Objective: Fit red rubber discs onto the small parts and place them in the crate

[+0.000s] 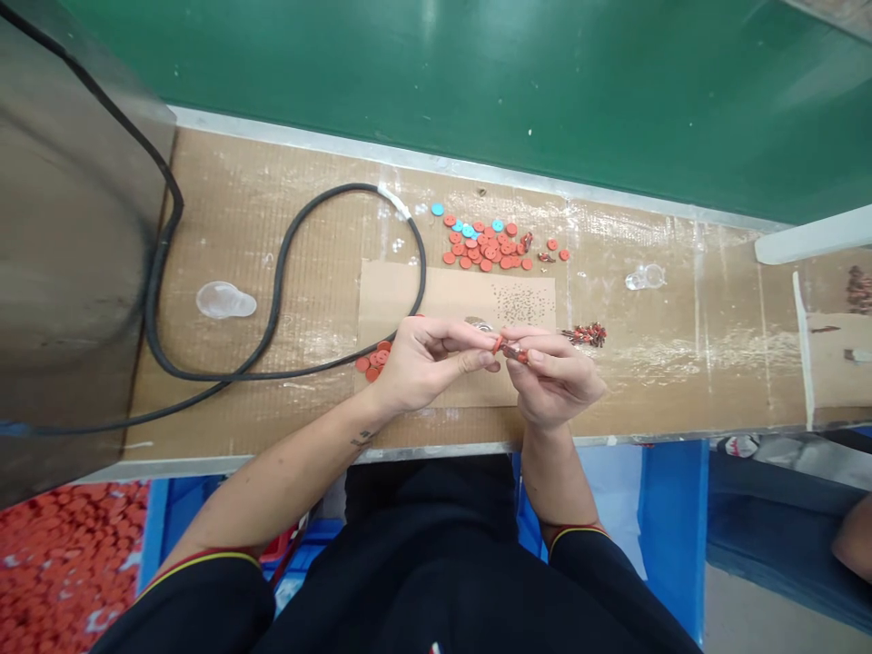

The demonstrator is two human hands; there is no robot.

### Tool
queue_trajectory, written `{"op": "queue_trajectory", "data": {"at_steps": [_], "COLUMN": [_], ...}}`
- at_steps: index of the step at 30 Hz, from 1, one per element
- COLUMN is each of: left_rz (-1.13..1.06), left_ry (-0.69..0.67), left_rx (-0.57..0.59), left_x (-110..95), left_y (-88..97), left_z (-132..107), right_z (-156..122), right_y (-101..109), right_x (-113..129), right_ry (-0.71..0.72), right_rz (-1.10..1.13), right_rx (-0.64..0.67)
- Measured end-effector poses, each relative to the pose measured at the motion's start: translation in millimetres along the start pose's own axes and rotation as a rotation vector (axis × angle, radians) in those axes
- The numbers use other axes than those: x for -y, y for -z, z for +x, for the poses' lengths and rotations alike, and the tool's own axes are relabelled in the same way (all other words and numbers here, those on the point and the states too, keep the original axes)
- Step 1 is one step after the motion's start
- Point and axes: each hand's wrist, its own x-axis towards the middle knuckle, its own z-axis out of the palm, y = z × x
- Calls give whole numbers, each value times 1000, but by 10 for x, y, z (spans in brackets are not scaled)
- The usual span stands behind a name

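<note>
the left hand [432, 359] pinches a red disc [498, 344] between thumb and fingers above the cardboard sheet [388, 291], while the right hand [555, 374] pinches a slim dark-and-red part [516, 354] close by it, though whether they touch is unclear. with so little to grip, a slack or uneven pinch could let either piece slip and scatter the tiny dark bits [524, 304] just beyond. the black cable [292, 373], passing near the left wrist, might also snag and drag loose discs [372, 361] across the table [681, 363].
</note>
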Motion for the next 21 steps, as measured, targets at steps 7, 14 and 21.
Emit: {"op": "queue_trajectory", "data": {"at_steps": [7,14,21], "left_rz": [69,108,107], "left_ry": [28,-38,-91], "left_rx": [2,19,75], "left_x": [-15,-33,-30], "left_y": [15,5,10], "left_z": [2,1,8], "right_z": [8,-3,11], "right_y": [-16,-4,-15], "right_x": [35,56,62], "right_ry": [12,10,-13], "right_rz": [-81,-59,-33], "right_rx": [-32,-37,-59]}}
